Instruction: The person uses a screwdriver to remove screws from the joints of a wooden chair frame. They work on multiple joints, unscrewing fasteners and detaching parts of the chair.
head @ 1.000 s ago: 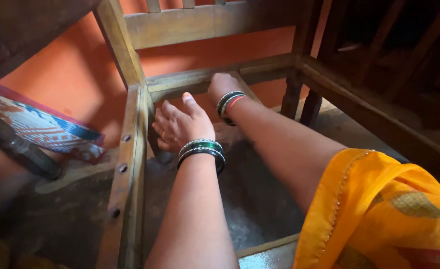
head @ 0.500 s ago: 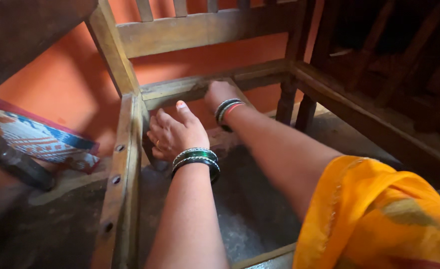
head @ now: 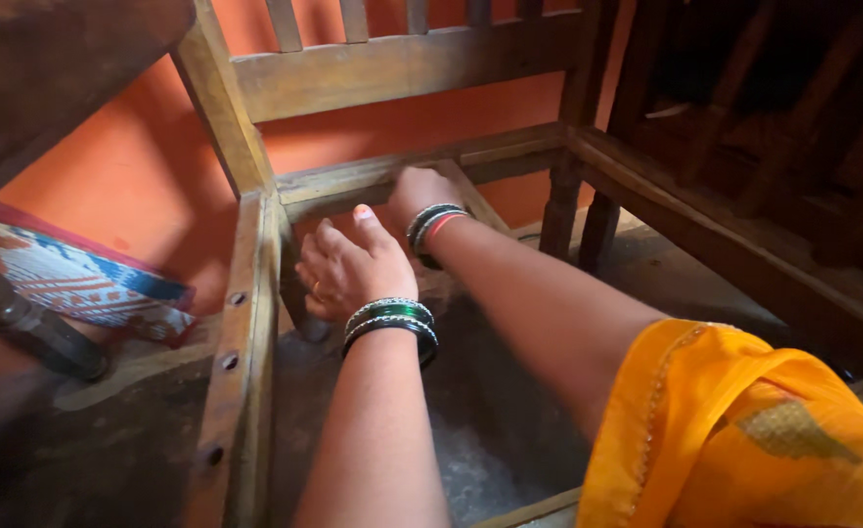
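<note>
A bare wooden chair frame (head: 255, 323), weathered, with no seat panel and with bolt holes along its side rail, stands on a dark floor (head: 490, 411) against an orange wall (head: 138, 156); all places below are told from this frame. The person's left hand (head: 348, 264) reaches down into the open seat square, close to the inner face of the side rail near the back corner post. Its fingers (head: 316, 264) are loosely curled and slightly apart, the thumb raised; whether they actually touch the rail cannot be told. The right hand (head: 417, 191) lies further in, at the rear seat rail (head: 392, 176), its fingers folded over or behind the wood and mostly hidden, so their hold cannot be told. Green and dark bangles (head: 392, 318) ring the left wrist, and an orange sleeve (head: 734, 430) covers the right shoulder.

The frame looks stiff and fairly heavy, rough rather than slippery, and not fragile; its rails and corner posts seem the soundest places to take hold, the thin back slats (head: 353, 20) less so. Open room lies inside the seat square and down to the floor. Outside the frame room is tight: a patterned blue and red board (head: 69, 274) leans at the side-rail edge, and more dark wooden furniture (head: 744, 196) crowds the opposite side.
</note>
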